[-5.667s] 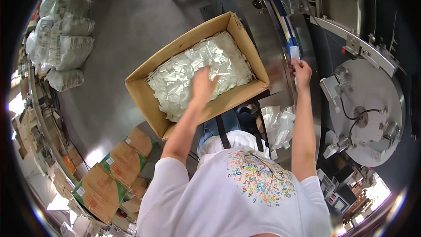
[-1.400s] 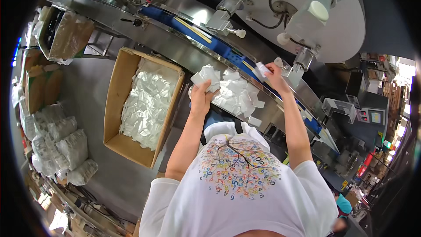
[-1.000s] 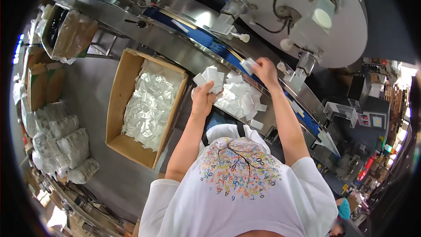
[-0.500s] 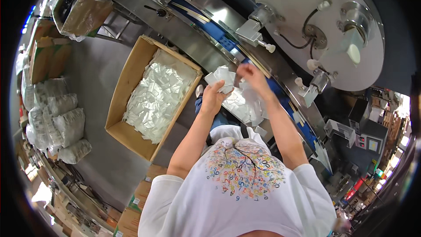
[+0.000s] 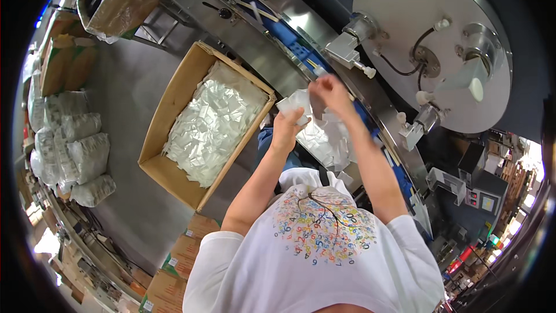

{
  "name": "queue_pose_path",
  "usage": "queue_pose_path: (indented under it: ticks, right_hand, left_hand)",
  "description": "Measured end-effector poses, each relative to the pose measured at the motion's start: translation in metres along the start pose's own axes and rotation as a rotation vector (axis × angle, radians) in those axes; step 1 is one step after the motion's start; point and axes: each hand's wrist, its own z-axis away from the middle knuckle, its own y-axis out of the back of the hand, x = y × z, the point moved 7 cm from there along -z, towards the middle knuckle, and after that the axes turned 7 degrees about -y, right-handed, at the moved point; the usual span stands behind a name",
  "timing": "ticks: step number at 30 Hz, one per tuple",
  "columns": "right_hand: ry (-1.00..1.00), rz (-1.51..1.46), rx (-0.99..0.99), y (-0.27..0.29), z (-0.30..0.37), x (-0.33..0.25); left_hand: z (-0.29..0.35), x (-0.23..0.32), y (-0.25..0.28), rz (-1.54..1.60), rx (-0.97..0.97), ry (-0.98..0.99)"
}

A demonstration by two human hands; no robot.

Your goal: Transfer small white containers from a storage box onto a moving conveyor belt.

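Observation:
My left hand (image 5: 285,130) is closed around a small stack of translucent white plastic pieces (image 5: 293,107), flat and like little packets. Just to its right, my right hand (image 5: 331,94) is over the near edge of the blue conveyor (image 5: 298,51). Its fingers are curled in and slightly smeared by motion; whatever is between them cannot be made out. Below both hands, in front of my body, lies a heap of similar shiny pieces (image 5: 325,142), partly covered by my right forearm. To the left, a large cardboard box (image 5: 165,179) holds many more of these pieces.
A big pale round machine plate (image 5: 399,29) with metal arms (image 5: 346,46) rises beyond the conveyor at right. Filled plastic bags (image 5: 87,156) are stacked at far left. Cardboard cartons (image 5: 179,255) stand at lower left. A dark control box (image 5: 483,197) is at right.
My right hand has shifted slightly up over the conveyor edge. The stack in my left hand has tilted and looks more squared. The whole view has shifted slightly.

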Motion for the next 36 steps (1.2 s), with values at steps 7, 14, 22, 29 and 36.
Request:
queue_pose_path:
  ticks: [7,14,22,29,36]
  right_hand:
    - [-0.156,-0.355,-0.08,-0.011,0.042,-0.006]
    - [0.151,0.351,0.298,0.049,-0.024,-0.019]
    - [0.054,0.392,0.251,0.069,-0.005,0.019]
    - [0.152,0.393,0.188,0.022,-0.037,-0.035]
    - [-0.073,0.083,-0.127,-0.011,0.059,0.006]
  left_hand:
    - [0.0,0.01,0.004,-0.617,-0.174,-0.321]
    - [0.007,-0.006,0.005,-0.099,0.003,0.041]
    - [0.012,-0.002,0.013,-0.315,-0.012,-0.024]
    - [0.008,-0.001,0.004,-0.29,-0.034,-0.041]
    - [0.007,0.005,0.018,-0.452,0.045,-0.132]
